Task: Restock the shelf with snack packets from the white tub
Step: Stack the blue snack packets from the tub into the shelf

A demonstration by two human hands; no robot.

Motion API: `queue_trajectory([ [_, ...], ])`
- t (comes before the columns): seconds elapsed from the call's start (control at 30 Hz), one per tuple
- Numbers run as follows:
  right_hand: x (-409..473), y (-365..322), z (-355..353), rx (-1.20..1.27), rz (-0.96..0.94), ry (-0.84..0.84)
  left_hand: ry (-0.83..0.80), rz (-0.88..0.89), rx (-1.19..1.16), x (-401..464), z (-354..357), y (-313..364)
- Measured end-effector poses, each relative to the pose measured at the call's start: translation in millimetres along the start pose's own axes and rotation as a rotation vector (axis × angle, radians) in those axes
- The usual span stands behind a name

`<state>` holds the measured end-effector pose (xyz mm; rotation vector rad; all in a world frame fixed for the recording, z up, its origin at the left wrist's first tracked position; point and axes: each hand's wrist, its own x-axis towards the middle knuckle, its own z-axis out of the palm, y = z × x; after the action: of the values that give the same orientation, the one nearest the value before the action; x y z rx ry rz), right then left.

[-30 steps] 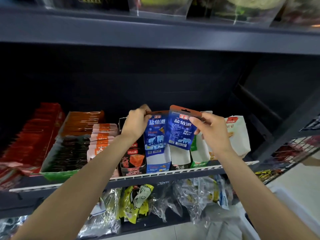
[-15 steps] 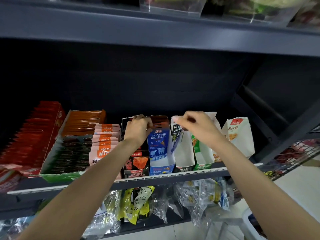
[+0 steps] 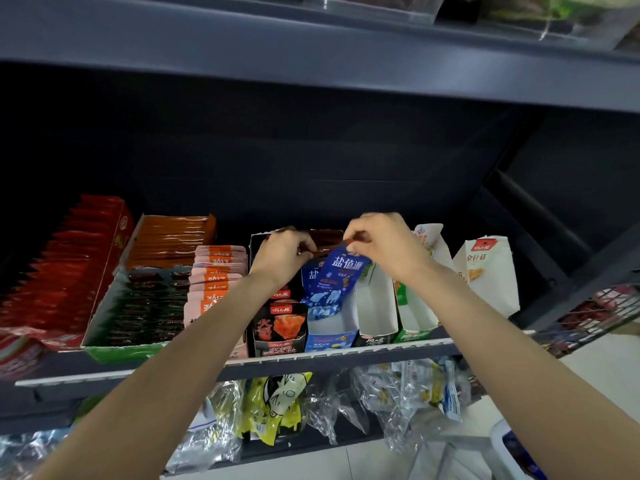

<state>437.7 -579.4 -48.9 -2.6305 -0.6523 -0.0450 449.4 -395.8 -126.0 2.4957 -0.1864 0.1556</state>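
Far left on the shelf [image 3: 339, 356]: red packets [image 3: 59, 268] in a row, then a green tray [image 3: 114, 349] of dark and orange packs, then pink packs [image 3: 216, 275]. Left hand [image 3: 280, 258] over the black carton [image 3: 277, 327], fingers curled, pinching the brown tops of packets standing at the back. Right hand [image 3: 384, 247] just beside it, thumb and fingertips pinching the top edge of a blue snack packet [image 3: 337, 282], tilted, lower end inside the blue carton [image 3: 330, 336]. Further right, white cartons [image 3: 379, 306] and a white bag [image 3: 486, 275]. Bottom right corner: rim of the white tub [image 3: 502, 445], well apart from both hands.
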Motion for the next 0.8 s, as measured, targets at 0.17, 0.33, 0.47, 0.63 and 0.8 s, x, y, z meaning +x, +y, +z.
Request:
queue_trajectory([
  [0.17,5.1,-0.2,11.8,-0.236,-0.031,0.126,-0.043,-0.003,-0.072,2.5,-2.6,-3.9],
  [0.33,13.2,-3.6,16.4,-0.282,-0.11,0.126,-0.059,0.016,-0.119,4.1,-6.0,-4.8],
  [0.47,17.5,0.2,38.1,-0.3,-0.099,0.031,-0.059,0.003,-0.133,3.5,-4.0,-7.4],
  [0.63,18.2,8.1,62.0,-0.291,-0.031,-0.002,-0.059,0.008,-0.121,1.1,-5.6,-8.0],
  [0.8,14.7,13.2,81.4,-0.218,-0.002,0.04,0.008,-0.015,-0.104,-11.3,-6.7,-6.0],
])
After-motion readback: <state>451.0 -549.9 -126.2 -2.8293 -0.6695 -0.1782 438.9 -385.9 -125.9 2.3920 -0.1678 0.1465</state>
